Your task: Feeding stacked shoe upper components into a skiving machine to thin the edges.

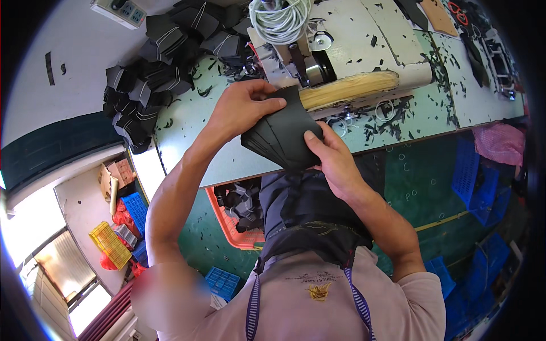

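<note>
Between my two hands is a fanned stack of thin black sheets (284, 136), tilted above the near edge of the table (193, 153). My left hand (242, 108) grips its upper left corner, thumb lying on the top sheet. On the right side, my right hand (335, 156) clasps the stack with the thumb on top and fingers beneath, partly hidden. Just beyond the sheets stands a machine with a dark round part and a shiny metal cylinder (314, 74). A yellowish padded strip (352, 90) on the machine's arm reaches right from the stack.
Bundles of black pieces (153, 79) tied with bands pile up at the table's far left. Black scraps (392, 128) litter the right side. A coil of pale cable (280, 23) sits on the machine. Below the table edge is an orange basket (239, 244) holding black pieces.
</note>
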`<state>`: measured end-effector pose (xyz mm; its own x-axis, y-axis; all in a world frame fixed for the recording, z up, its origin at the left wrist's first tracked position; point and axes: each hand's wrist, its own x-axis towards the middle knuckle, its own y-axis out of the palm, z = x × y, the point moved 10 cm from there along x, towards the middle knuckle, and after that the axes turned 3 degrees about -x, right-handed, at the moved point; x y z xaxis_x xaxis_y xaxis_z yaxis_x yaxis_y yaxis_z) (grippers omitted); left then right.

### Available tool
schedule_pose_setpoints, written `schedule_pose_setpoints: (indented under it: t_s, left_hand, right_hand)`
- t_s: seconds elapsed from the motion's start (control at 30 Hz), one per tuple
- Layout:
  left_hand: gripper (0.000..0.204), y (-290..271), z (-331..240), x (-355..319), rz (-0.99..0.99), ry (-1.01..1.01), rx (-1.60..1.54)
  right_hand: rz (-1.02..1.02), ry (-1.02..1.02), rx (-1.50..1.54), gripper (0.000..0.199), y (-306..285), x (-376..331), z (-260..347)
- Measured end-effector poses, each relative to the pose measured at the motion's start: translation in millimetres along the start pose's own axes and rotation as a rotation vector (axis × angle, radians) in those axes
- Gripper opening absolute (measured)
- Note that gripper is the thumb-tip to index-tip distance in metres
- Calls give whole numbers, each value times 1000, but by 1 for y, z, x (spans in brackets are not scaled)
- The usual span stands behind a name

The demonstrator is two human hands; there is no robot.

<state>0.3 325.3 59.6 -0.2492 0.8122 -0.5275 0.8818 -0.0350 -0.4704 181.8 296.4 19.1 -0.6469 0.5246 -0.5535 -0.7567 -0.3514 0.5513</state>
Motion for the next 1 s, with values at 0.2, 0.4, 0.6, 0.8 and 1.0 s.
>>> schedule_pose_setpoints:
  t_s: [0.2,0.4,0.6,0.8,1.0]
  left_hand:
    - [44,2,3,18,-23,-63,212]
    - [35,-2,-13,21,-75,-41,157]
    - [39,7,-3,24,30,-79,-74]
    - [42,5,-11,31,28,-45,-9]
    - [39,0,4,30,11,-35,-27]
  right_hand:
    - [-72,7,0,25,-14,8,4]
    - [-72,-61,122,27,-18,14,9]
    - [-167,-186,229,28,-30,10,18]
    - [-150,-190,253,31,-28,13,15]
    - [-173,-277,275,31,-30,10,13]
